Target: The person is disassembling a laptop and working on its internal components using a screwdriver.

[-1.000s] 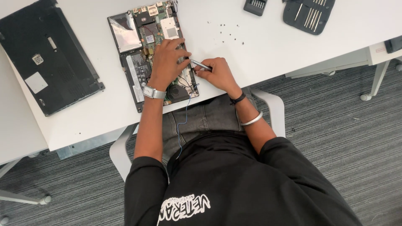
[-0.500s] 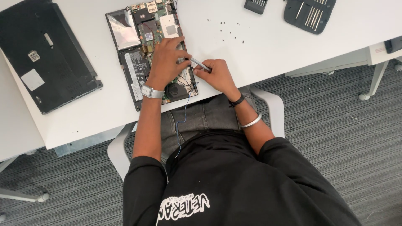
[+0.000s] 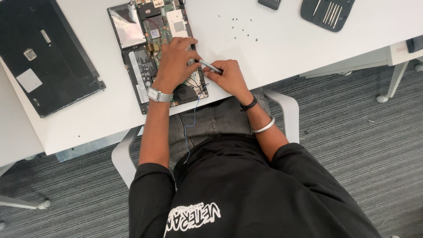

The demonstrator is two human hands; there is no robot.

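Silver and slim, the screwdriver [image 3: 210,67] is pinched in the closed right hand [image 3: 229,78], tip aimed toward 10 o'clock at the opened laptop base [image 3: 150,53]. It looks light, stiff and a little slippery, best held near the tip. The base lies flat on the white tabletop [image 3: 264,39], its green boards and thin wires exposed and probably fragile, safest gripped by the dark edges. The left hand [image 3: 176,59] presses on it, fingers curled.

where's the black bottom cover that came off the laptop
In the head view the black cover lies flat at the table's far left, left of the opened laptop.
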